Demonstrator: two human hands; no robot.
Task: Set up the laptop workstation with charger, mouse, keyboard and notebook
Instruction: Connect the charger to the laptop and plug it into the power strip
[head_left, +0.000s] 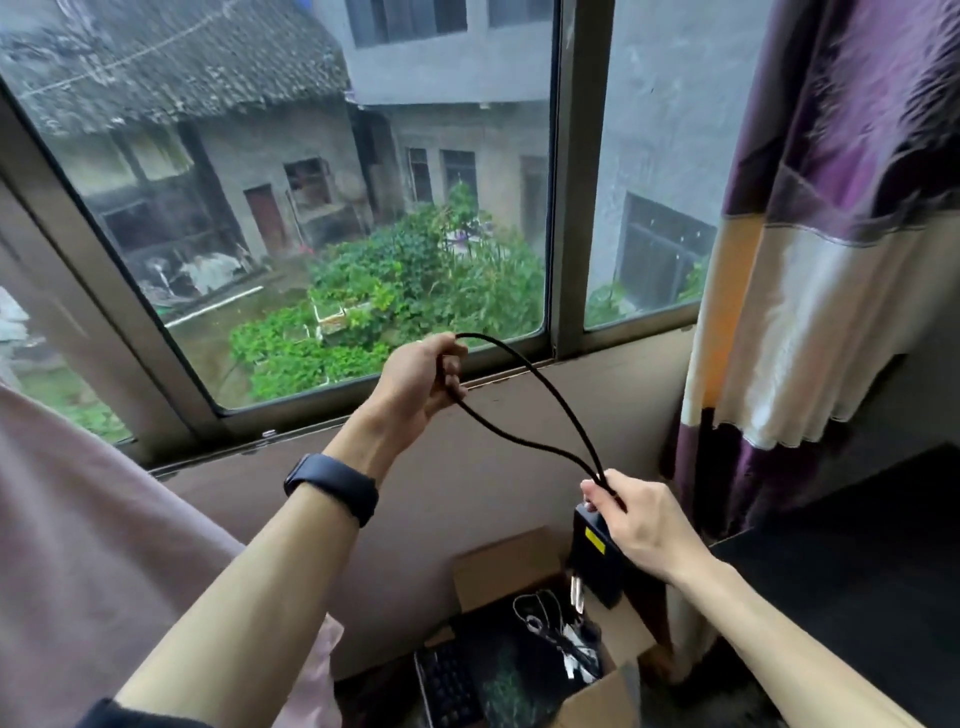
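Note:
A black charger cable (524, 374) loops in the air in front of the window. My left hand (421, 382) grips the loop's upper end at window-sill height. My right hand (636, 519) pinches the two strands lower down, just above the black charger brick (595, 553) with a yellow label, which hangs below my fingers over an open cardboard box (498, 566). In the box lie a black keyboard (447, 686), a dark flat item and tangled cables (561, 634). I see no laptop, mouse or notebook.
A dark desk surface (857, 587) spreads to the right. A purple and cream curtain (810, 260) hangs above it. Pink fabric (93, 519) fills the left side. The window frame (571, 208) and sill stand straight ahead.

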